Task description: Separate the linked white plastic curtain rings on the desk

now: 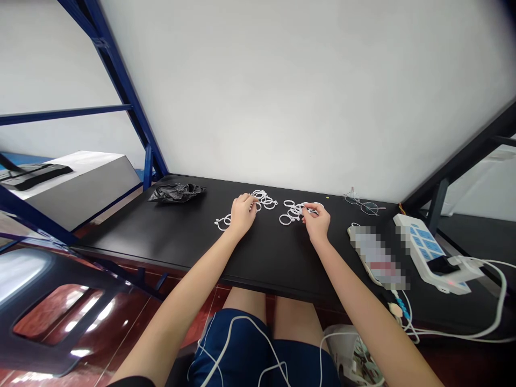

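Several white rings lie on the black table (189, 226) in two groups. My left hand (243, 213) rests over the left group of rings (269, 203), its fingers bent together at the rings; what they hold, if anything, is hidden. One or more rings also show to the left of that hand. At the right group of rings (286, 219), my right hand (317, 219) has its thumb and index finger closed on a white ring, with other rings just left of and behind the fingertips.
A crumpled black plastic bag (176, 192) lies at the back left. On the right are eyeglasses (368, 208), a phone (377, 258) with a cable, and a white power strip (427, 250). White cables cross the lap. A bin (342, 349) stands below the table.
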Motion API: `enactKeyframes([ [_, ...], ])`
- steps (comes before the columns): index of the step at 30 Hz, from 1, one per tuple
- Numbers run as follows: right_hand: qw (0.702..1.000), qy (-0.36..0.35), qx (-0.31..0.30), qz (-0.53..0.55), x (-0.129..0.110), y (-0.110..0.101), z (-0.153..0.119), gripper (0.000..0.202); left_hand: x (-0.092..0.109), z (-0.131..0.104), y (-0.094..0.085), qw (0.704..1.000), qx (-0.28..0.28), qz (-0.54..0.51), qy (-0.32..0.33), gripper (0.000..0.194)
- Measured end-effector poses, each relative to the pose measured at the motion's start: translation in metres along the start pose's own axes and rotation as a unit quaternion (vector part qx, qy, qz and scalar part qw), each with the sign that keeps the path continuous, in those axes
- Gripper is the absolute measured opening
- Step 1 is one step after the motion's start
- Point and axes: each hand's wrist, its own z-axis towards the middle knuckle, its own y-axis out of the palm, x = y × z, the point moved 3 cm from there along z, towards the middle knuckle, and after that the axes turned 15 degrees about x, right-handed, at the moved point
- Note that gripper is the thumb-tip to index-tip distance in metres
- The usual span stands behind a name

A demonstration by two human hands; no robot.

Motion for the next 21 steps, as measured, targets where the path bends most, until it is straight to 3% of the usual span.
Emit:
enactKeyframes([
  [6,1.0,-0.006,-0.001,0.004,-0.003,-0.001,-0.002,0.018,0.002,0.005,-0.009,0.979,0.114,-0.159,-0.061,0.018],
  [12,1.0,-0.026,-0.002,-0.004,-0.009,-0.001,-0.005,0.013,-0.007,0.01,-0.01,0.942,0.143,-0.246,-0.18,0.013],
  [15,0.999,-0.032,-0.006,-0.01,-0.012,0.0,-0.007,0.013,-0.022,0.011,-0.006,0.905,0.156,-0.276,-0.283,0.008],
  [18,0.999,-0.04,-0.016,0.0,-0.016,0.001,-0.011,0.013,-0.03,0.012,-0.004,0.851,0.173,-0.323,-0.377,0.019],
  [21,0.998,-0.063,-0.026,0.013,-0.022,0.003,-0.017,0.014,-0.025,0.015,-0.006,0.819,0.18,-0.352,-0.417,0.028],
])
